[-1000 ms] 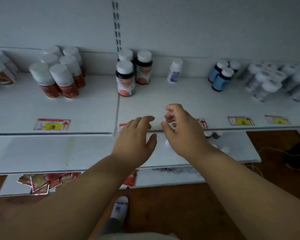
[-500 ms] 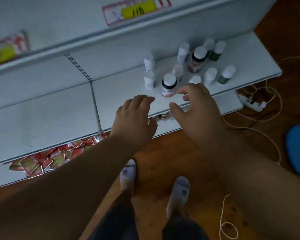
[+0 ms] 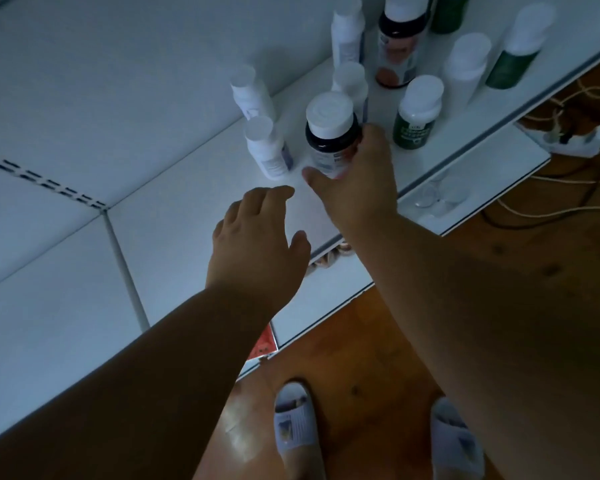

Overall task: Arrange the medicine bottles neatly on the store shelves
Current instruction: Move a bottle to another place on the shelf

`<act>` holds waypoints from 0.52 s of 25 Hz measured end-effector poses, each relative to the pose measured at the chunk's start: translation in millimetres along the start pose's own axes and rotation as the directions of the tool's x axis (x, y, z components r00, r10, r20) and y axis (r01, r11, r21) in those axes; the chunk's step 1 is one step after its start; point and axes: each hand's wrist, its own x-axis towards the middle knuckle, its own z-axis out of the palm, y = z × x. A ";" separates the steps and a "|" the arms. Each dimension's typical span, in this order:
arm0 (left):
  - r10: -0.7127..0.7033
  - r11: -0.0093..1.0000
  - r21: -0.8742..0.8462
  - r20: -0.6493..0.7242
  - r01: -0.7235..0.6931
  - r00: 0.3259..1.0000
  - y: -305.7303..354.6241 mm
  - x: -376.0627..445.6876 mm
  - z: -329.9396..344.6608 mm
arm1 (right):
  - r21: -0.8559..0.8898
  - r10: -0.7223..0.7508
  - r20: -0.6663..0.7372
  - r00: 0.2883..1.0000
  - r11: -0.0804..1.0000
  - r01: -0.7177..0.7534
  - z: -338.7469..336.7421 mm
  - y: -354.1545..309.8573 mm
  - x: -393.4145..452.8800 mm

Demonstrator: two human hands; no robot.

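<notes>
One dark, white-capped btl (image 3: 329, 133), label blurry.

Your right hand (image 3: 355, 181) covers the lower front of the dark bottle (image 3: 329, 133), so its label can't be read. The top edge cuts off the bottles at the back (image 3: 400, 36). Small round things under the shelf lip (image 3: 329, 259) are too hidden to identify.

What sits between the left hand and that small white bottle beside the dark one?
Nothing: the head view shows only bare white shelf between the left hand and the small white bottle.
</notes>
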 end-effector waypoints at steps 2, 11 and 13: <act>-0.002 1.000 -0.004 0.004 0.002 1.000 -5.8 3.3 4.5 | 0.011 -0.019 -0.075 0.997 1.000 0.020 17.6 3.0 13.0; -0.189 0.770 -0.604 0.093 0.206 0.978 70.7 -74.2 -104.5 | 0.342 0.242 0.263 0.934 0.882 -0.325 -134.3 -99.4 -82.8; -0.172 0.677 -0.706 0.125 0.209 0.977 101.3 -109.8 -150.9 | 0.388 0.325 0.337 0.884 0.807 -0.445 -187.7 -147.5 -112.3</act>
